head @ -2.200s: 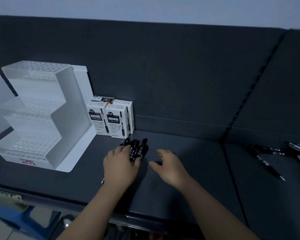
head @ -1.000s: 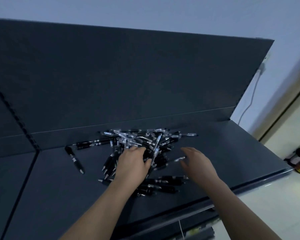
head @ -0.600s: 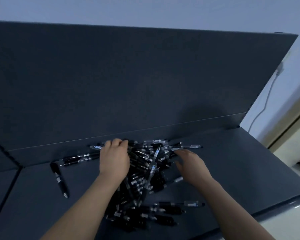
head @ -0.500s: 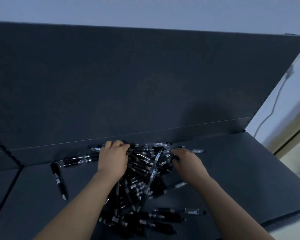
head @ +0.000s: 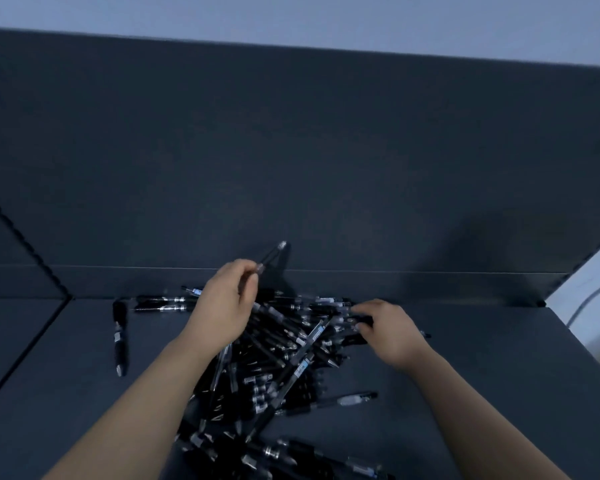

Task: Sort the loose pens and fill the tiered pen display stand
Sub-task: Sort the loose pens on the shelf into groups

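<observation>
Stray pen [head: 119, 336]: lies alone on the far left, well apart from both my hands. Nothing crosses it, so I judge it the easiest to pick up.
Paired pens [head: 160, 304]: two lie side by side at the foot of the back panel, just left of my left hand.
Left hand [head: 222, 306]: thumb and fingers pinch one pen.
Lifted pen [head: 271, 256]: held clear of the heap and slanting up toward the back panel, gripped near its lower end. I judge it light, stiff and smooth. Held by the end it may swivel, and mid-barrel would be steadier.
Heap [head: 284, 362]: black pens crossed every way, between my forearms and running toward me out of the frame. Clips and barrels overlap, so drawing one out could drag or roll its neighbours.
Edge pen [head: 362, 320]: lies at the heap's right side, between my right fingers and thumb.
Right hand [head: 388, 332]: curled, pinching the edge pen low against the heap.
Shelf [head: 499, 393]: dark and flat, bears everything. I judge that round barrels will roll on it.
Back panel [head: 291, 150]: upright close behind the heap, limits reach from that side.
Cable [head: 589, 301]: beyond the shelf's right end, no obstacle.
Display stand: not in view.
</observation>
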Motion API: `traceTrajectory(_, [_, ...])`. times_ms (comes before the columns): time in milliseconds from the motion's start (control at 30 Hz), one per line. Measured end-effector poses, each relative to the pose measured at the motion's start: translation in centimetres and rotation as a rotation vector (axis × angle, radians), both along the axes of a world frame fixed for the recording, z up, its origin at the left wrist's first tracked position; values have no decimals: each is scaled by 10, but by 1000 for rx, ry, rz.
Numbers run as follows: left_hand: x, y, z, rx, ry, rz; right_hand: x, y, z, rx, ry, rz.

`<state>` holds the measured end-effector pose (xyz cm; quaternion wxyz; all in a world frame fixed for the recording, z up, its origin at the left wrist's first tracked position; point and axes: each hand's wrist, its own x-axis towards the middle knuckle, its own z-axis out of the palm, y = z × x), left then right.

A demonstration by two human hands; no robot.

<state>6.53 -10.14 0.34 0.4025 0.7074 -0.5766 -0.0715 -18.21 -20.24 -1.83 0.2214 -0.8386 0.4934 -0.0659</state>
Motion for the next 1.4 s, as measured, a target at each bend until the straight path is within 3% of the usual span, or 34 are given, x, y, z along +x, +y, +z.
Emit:
traceTrajectory(200, [-25, -2, -15, 421, -257, -41, -10, -8, -7, 24, -58, 12])
traceTrajectory(367, [-38, -7, -16, 501, -326, -22, -26, -10, -6, 55, -65, 36])
traceTrajectory(500, [-36, -5, -16, 378, -140, 32, -31, -9, -6, -37, -192, 34])
traceTrajectory(600, [-33, 2, -9, 327, 84, 94, -24, -4, -12, -46, -66, 125])
traceTrajectory(667, [-24, 8, -5, 305, 139, 128, -17, -3, -13, -97, 39, 145])
traceTrajectory(800, [-6, 13, 2, 310, 89, 135, -11, -7, -8, -139, 92, 128])
traceTrajectory(933, [-11, 1, 1, 462, -25, -4, -11, -17, -2, -27, -117, -19])
traceTrajectory(1067, [-9, -9, -2, 570, -139, -36, -1, -17, 12, 103, -295, -34])
traceTrajectory(1267, [30, 11, 7, 350, 296, 211, 49, 0, 12, 174, -110, 160])
traceTrajectory(1400, [53, 27, 8, 368, 312, 241, 78, 9, 13, 90, 42, 233])
